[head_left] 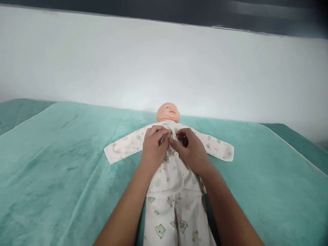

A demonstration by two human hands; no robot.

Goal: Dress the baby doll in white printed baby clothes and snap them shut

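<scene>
A baby doll (168, 112) lies on its back on a teal blanket (64, 160), head away from me. It wears a white printed shirt (169, 172) with sleeves spread out to both sides, and matching trousers (176, 218). My left hand (153, 148) and my right hand (191, 148) meet at the doll's upper chest. Both are curled, fingertips pinching the shirt's front edges near the collar. Small buttons run down the shirt front below my fingers.
The teal blanket covers a wide soft surface stretching left and right. A white wall (164, 65) rises behind the doll's head, with a dark band (230, 13) along its top.
</scene>
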